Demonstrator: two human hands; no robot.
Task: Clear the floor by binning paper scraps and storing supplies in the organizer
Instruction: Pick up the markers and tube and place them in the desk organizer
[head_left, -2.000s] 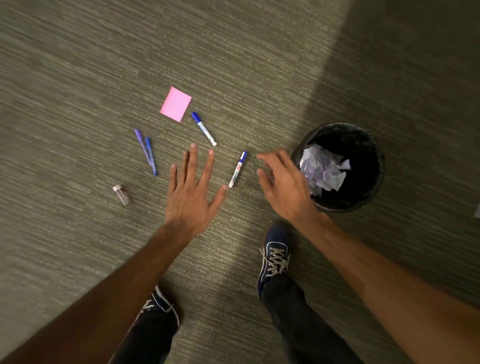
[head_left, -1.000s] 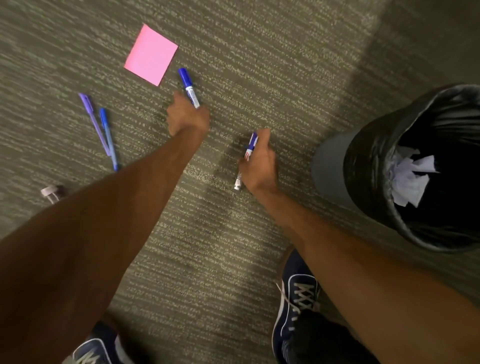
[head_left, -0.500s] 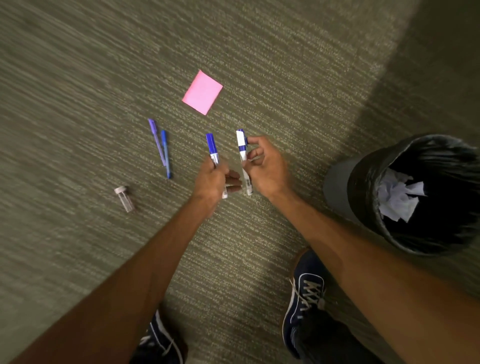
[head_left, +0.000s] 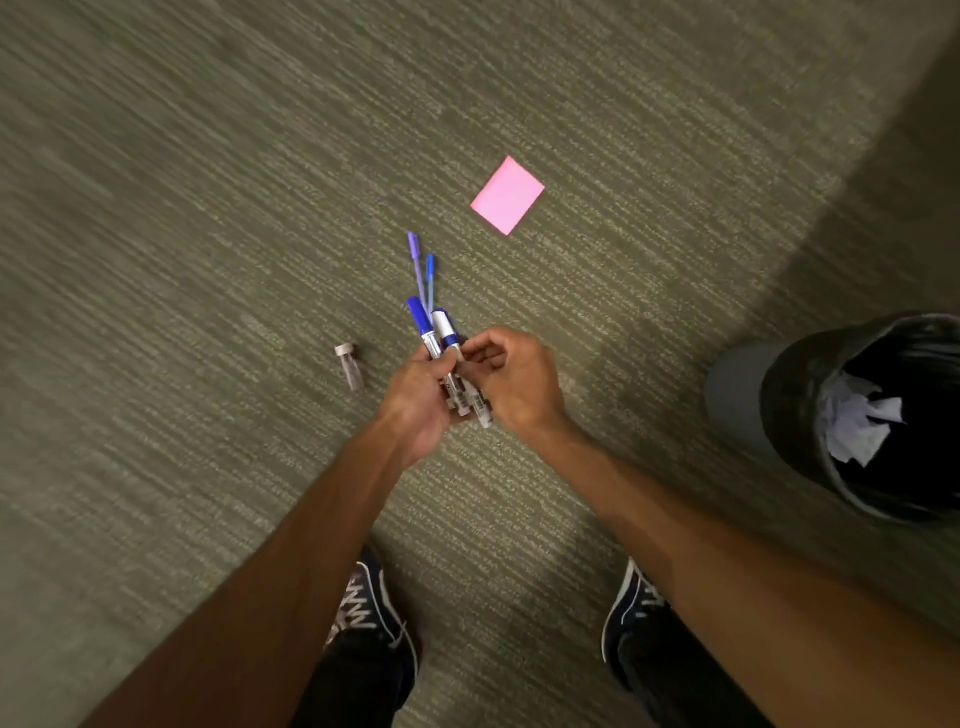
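Your left hand (head_left: 421, 400) and right hand (head_left: 511, 382) both pinch two markers (head_left: 441, 343), bundling them into one grip to free a hand.

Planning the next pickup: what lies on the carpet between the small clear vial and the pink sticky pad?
Head view: two thin pens, purple and blue, side by side.

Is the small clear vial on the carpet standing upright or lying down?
Lying down: the vial rests on its side on the carpet, cap pointing away from the person.
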